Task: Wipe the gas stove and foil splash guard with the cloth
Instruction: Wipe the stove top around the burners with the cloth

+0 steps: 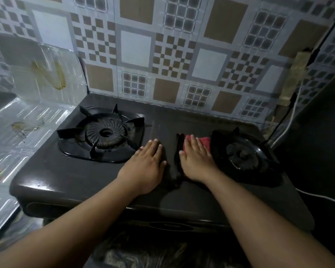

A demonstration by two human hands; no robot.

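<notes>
A dark two-burner gas stove (pixel 70 176) fills the middle of the head view. My left hand (pixel 147 163) lies flat on its top between the burners, fingers together, holding nothing. My right hand (pixel 196 159) presses flat on a red and black cloth (pixel 203 141) just left of the right burner (pixel 242 153). The left burner (pixel 104 132) with its black pan support sits beyond my left hand. A shiny foil splash guard (pixel 46 74) stands bent at the stove's left side, with yellow-brown grease streaks on it.
A patterned brown, white and grey wall covering (pixel 162 55) rises right behind the stove. Black and white cables (pixel 286 120) run down at the right corner beside a dark surface. Foil also covers the counter at the left (pixel 12 136).
</notes>
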